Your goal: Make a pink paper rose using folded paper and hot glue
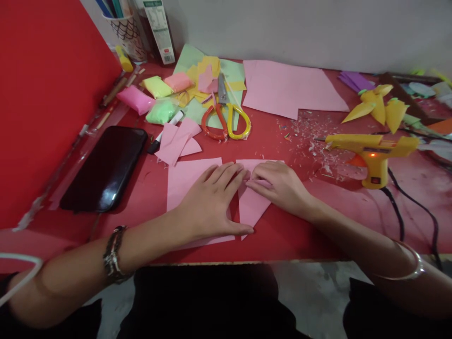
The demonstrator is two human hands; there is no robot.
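My left hand lies with fingers spread across a sheet of pink paper at the front of the table. Its fingertips reach the gap beside a second, smaller pink paper piece, and its thumb points right over that piece's lower corner. My right hand is closed on the smaller piece, with a bit of pink paper between thumb and curled fingers. Whether that bit is a folded edge or a separate strip, I cannot tell. Folded pink paper offcuts lie just beyond the left sheet.
A black phone lies at left. Scissors, clay packets and a marker sit behind. To the right, a yellow glue gun with its lamp lit trails a cord. Pink sheets and shavings lie further back.
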